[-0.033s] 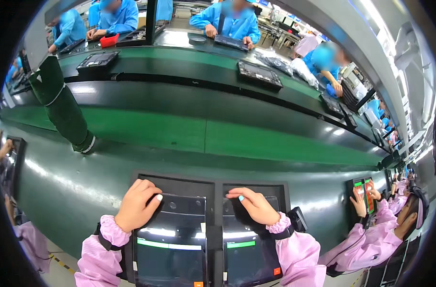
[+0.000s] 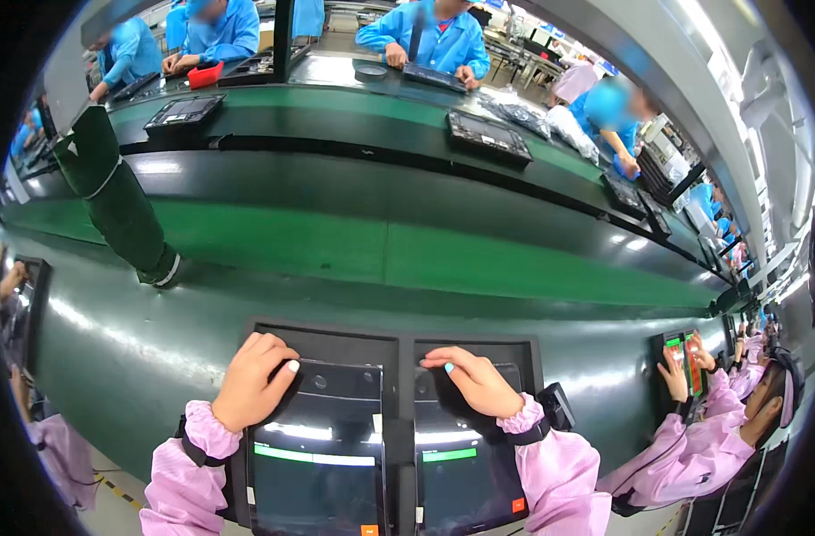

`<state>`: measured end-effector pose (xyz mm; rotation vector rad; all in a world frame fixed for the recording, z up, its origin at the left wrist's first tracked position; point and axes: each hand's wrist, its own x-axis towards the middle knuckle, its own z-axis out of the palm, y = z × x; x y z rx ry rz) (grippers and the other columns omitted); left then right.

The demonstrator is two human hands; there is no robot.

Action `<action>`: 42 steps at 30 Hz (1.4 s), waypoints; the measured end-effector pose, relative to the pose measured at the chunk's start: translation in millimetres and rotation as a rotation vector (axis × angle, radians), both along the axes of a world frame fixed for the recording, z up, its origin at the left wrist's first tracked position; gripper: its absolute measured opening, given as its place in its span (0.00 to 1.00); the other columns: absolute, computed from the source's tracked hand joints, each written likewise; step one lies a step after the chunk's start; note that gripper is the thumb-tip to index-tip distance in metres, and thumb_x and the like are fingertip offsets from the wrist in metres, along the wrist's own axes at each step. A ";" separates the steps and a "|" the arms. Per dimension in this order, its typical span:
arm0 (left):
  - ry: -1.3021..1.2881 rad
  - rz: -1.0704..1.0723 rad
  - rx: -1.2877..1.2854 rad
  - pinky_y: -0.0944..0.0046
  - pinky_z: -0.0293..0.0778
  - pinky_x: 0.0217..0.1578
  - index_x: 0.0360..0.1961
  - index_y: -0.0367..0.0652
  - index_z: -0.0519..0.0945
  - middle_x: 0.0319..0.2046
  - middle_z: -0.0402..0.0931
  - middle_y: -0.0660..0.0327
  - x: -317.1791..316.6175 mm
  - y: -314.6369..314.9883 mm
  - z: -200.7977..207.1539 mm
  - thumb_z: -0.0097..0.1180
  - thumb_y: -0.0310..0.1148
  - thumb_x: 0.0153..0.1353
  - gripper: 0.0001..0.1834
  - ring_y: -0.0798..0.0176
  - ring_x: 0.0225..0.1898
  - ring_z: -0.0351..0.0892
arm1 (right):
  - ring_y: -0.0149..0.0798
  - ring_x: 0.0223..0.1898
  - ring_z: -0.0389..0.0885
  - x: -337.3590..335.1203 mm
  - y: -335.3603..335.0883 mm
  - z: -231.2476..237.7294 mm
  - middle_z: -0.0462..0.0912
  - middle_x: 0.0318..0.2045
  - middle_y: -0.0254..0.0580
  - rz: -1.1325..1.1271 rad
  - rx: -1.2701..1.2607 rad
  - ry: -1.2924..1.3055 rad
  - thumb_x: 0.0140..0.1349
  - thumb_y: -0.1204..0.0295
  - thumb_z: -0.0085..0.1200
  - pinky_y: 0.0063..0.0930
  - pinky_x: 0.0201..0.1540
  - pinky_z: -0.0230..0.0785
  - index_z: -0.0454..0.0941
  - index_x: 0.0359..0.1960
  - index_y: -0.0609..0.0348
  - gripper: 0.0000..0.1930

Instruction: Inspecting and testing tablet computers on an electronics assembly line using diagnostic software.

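Note:
Two black tablets lie side by side in dark trays on the bench in front of me. Each screen shows a green bar across its upper part and a small orange square near the bottom. My left hand rests over the upper left corner of the left tablet, its fingers bent over the tray edge and the thumb apart. At the top of the right tablet is my right hand, with fingers stretched leftward and the thumb lowered toward the glass. Neither hand shows anything held in it.
A green-wrapped post rises at the left of the bench. Beyond runs a green belt, with more devices on the far ledge. Co-workers in blue sit across. At right, a person in pink handles a lit device.

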<state>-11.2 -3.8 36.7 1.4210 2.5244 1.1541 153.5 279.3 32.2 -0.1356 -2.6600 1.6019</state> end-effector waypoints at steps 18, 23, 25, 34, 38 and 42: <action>-0.032 -0.049 -0.113 0.60 0.65 0.42 0.35 0.39 0.78 0.33 0.71 0.57 -17.2 -12.1 4.6 0.51 0.33 0.54 0.10 0.53 0.39 0.68 | 0.43 0.46 0.78 -25.7 -12.8 -12.4 0.80 0.38 0.52 -0.020 -0.105 0.117 0.49 0.89 0.32 0.30 0.52 0.67 0.70 0.43 0.70 0.20; -0.056 -0.017 -0.089 0.60 0.65 0.40 0.33 0.38 0.78 0.31 0.70 0.57 -20.9 -10.3 -4.2 0.51 0.33 0.56 0.10 0.53 0.38 0.68 | 0.39 0.43 0.79 -10.1 16.6 -11.4 0.80 0.36 0.49 -0.066 -0.064 0.104 0.50 0.88 0.32 0.27 0.49 0.68 0.71 0.42 0.69 0.18; -0.059 -0.021 -0.131 0.59 0.65 0.40 0.33 0.38 0.78 0.30 0.69 0.56 -21.2 -8.1 -3.7 0.51 0.34 0.57 0.10 0.52 0.37 0.68 | 0.36 0.42 0.78 3.4 38.2 -19.0 0.80 0.35 0.47 -0.125 -0.160 0.084 0.51 0.87 0.33 0.26 0.49 0.68 0.72 0.40 0.69 0.17; -0.165 -0.291 -0.157 0.60 0.63 0.49 0.43 0.32 0.75 0.38 0.71 0.52 -0.9 37.5 -5.5 0.49 0.33 0.59 0.16 0.52 0.45 0.67 | 0.36 0.45 0.77 17.9 39.4 -15.2 0.81 0.38 0.46 -0.185 -0.136 0.016 0.56 0.83 0.36 0.25 0.52 0.64 0.73 0.42 0.67 0.15; -0.172 -0.289 -0.128 0.60 0.63 0.49 0.44 0.32 0.75 0.39 0.70 0.53 2.9 35.8 -6.1 0.49 0.33 0.59 0.16 0.53 0.46 0.66 | 0.37 0.49 0.75 18.8 39.2 -10.0 0.80 0.41 0.47 -0.117 -0.292 0.021 0.58 0.82 0.36 0.25 0.56 0.60 0.73 0.43 0.69 0.14; -0.189 -0.280 -0.158 0.60 0.63 0.48 0.45 0.33 0.75 0.38 0.69 0.53 1.7 36.2 -3.9 0.48 0.33 0.60 0.16 0.53 0.45 0.66 | 0.37 0.49 0.75 18.6 38.3 -8.9 0.80 0.42 0.47 -0.147 -0.268 -0.012 0.59 0.82 0.35 0.25 0.56 0.60 0.72 0.43 0.70 0.14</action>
